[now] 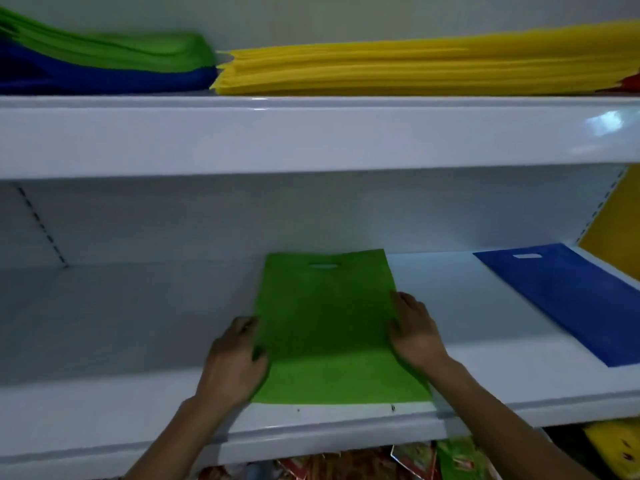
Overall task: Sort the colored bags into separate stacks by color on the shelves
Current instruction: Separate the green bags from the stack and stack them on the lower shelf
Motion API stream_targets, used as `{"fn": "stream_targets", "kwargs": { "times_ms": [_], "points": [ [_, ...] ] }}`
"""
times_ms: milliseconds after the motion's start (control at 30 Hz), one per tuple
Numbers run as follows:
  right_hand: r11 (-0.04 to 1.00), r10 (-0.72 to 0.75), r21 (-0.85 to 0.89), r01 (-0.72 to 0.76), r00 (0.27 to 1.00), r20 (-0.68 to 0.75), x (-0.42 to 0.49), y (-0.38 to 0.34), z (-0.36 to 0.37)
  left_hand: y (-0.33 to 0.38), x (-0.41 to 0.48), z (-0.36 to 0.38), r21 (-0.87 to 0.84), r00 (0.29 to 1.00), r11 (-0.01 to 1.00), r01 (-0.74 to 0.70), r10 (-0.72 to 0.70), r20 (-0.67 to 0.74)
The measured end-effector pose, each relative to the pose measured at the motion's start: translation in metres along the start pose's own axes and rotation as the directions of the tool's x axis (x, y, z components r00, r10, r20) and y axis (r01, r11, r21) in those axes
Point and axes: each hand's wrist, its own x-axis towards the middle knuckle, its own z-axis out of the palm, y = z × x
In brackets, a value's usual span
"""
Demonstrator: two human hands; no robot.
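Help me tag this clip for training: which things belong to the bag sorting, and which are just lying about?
Job: flat green fabric bag, left hand and right hand at its edges; flat blue fabric bag; green-over-blue bag pile; yellow bag stack; white shelf.
Lying about: printed packets under the shelf; yellow side panel.

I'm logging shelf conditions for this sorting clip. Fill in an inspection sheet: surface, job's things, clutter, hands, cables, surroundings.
Surface: white middle shelf, bags lying flat on it.
Job's things: green bag at centre; blue bag apart at right; yellow stack and green stack over blue stack on upper shelf.
Clutter: printed packets below the shelf.
Hands: left hand grips green bag's left edge; right hand rests on its right edge.
Cables: nothing seen.
Surroundings: yellow panel at right.
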Motion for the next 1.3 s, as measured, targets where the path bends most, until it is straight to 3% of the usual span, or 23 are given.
{"fn": "stream_targets", "kwargs": {
  "times_ms": [100,267,500,700,800,900,1100,1300],
  "points": [
    [0.994,0.025,-0.105,-0.022,0.999,0.028,0.01,0.002,0.005,-0.003,0.005,0.008,0.12,0.998,0.992,0.042,-0.046,0.033],
    [0.991,0.036,-0.133,-0.031,0.999,0.04,0.007,0.003,0.005,0.004,-0.001,0.004,0.205,0.997,0.978,0.03,-0.044,0.063],
    [0.999,0.046,0.025,-0.045,0.997,-0.055,-0.035,-0.001,-0.048,0.032,-0.02,-0.046,0.129,0.99,0.988,0.09,-0.102,0.092],
    [0.99,-0.057,0.118,0.078,0.983,-0.174,-0.109,-0.029,-0.152,0.087,-0.079,-0.124,-0.07,0.998,0.996,0.058,-0.057,0.005],
    [0.973,0.031,0.225,0.052,0.936,-0.351,-0.145,-0.049,-0.207,0.123,-0.108,-0.167,-0.116,0.999,0.993,0.017,-0.023,-0.045],
    [0.962,0.088,0.272,0.035,0.899,-0.428,-0.167,-0.066,-0.249,0.148,-0.126,-0.206,-0.159,0.996,0.986,-0.051,0.037,-0.085],
    [0.954,0.031,0.269,0.133,0.849,-0.528,-0.167,-0.126,-0.3,0.159,-0.125,-0.287,-0.15,0.973,0.978,-0.147,0.115,-0.202],
    [0.946,-0.088,0.213,0.244,0.826,-0.557,-0.129,-0.194,-0.303,0.122,-0.09,-0.334,-0.088,0.945,0.978,-0.188,0.156,-0.288]
  ]
}}
